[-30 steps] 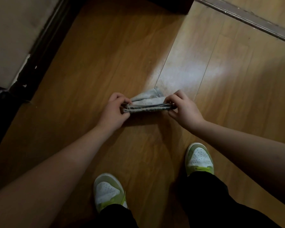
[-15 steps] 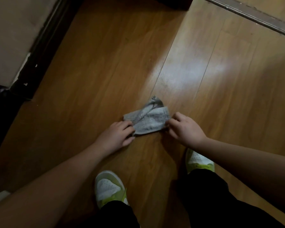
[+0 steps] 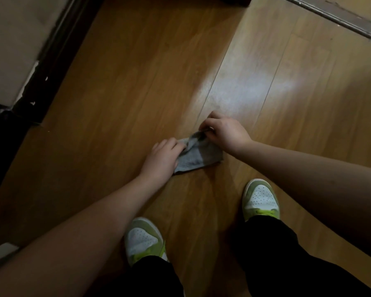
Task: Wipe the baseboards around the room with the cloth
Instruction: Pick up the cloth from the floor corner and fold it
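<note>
Left grip pinches the near edge of the grey cloth held above the floor, right grip pinches its bunched far corner; I judge it light, limp, best gathered into a firm wad before reaching the dark baseboard.

Both hands forward, left low, right pinching, fingers curled.

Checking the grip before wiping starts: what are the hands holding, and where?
Both hold the grey cloth: the right hand pinches its bunched far end, the left hand grips its left edge.
</note>
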Available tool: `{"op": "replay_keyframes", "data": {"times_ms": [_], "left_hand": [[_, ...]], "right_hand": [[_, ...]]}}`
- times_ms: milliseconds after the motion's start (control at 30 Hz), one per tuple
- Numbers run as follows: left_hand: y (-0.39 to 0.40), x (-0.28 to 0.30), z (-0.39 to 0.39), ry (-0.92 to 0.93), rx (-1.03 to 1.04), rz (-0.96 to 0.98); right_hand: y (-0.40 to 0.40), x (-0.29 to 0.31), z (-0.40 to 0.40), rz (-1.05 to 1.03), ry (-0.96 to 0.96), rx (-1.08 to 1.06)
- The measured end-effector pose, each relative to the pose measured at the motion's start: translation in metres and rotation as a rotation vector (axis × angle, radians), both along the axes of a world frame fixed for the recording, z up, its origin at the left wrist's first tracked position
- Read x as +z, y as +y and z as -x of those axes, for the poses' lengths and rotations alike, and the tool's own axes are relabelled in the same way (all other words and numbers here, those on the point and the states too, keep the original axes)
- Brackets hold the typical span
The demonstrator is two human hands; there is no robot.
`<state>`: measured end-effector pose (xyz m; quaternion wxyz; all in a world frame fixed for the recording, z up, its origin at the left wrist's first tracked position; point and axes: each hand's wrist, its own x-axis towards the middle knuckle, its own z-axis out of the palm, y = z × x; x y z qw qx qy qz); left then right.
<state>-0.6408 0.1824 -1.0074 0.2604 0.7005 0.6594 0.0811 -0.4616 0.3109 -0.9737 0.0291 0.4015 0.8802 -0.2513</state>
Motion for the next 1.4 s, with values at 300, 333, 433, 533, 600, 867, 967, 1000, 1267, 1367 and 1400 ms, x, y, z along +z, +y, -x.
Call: {"op": "replay_keyframes", "data": {"times_ms": [300,333,433,533,600,867,967,1000,1267,1367,1400], "left_hand": [[-0.019,-0.007,0.004,0.061,-0.261,-0.056],[-0.018,-0.007,0.003,0.044,-0.255,-0.032],[-0.013,-0.007,0.001,-0.079,-0.089,0.039],[-0.007,-0.007,0.001,-0.194,0.279,0.098],[-0.004,-0.008,0.007,-0.123,0.461,0.150],[-0.002,-0.010,0.021,-0.140,0.369,0.305],[0.005,0.001,0.019,-0.390,0.406,0.308],[0.008,0.006,0.018,-0.479,0.409,0.316],[0.045,0.046,0.012,-0.495,0.007,0.140],[0.054,0.055,0.010,-0.557,0.171,0.069],[0.056,0.058,0.008,-0.658,0.297,0.103]], "right_hand": [[-0.031,-0.008,-0.062,-0.066,-0.141,0.380],[-0.033,-0.010,-0.064,-0.056,-0.198,0.393],[-0.037,-0.013,-0.062,-0.034,-0.241,0.356],[-0.035,-0.012,-0.052,-0.024,-0.226,0.268],[-0.033,-0.011,-0.042,-0.031,-0.216,0.199],[-0.021,-0.009,-0.010,-0.038,-0.331,0.099],[-0.018,-0.011,-0.012,-0.025,-0.336,0.058],[-0.016,-0.010,-0.014,0.024,-0.312,0.045],[-0.005,0.010,-0.020,0.497,-0.037,-0.041],[-0.004,0.015,-0.026,0.628,0.073,-0.213],[-0.005,0.017,-0.028,0.723,0.154,-0.291]]}}
